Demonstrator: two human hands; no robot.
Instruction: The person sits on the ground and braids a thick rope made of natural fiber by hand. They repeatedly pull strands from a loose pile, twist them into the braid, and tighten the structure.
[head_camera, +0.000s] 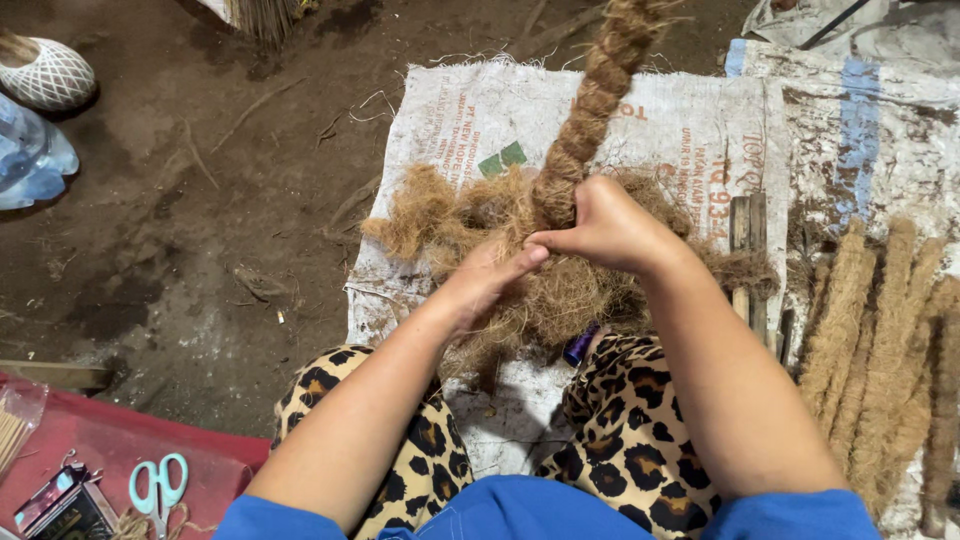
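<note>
Hands met mid-sack: right hand (610, 228) clenched the rope (592, 100), left hand (488, 280) pinched loose fibre (470, 215) (sack (450, 110) edge near left), bare dirt floor (150, 200) beyond.

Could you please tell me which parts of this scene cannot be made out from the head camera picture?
- Far end of the twisted fibre rope: cut off by the top edge.
- Fingertips of the left hand: buried in the loose coconut fibre.
- Purple object: mostly hidden under the fibre, kind unclear.
- Palm side of the right hand: turned away.
- Finished fibre sticks: run off the right edge.
</note>
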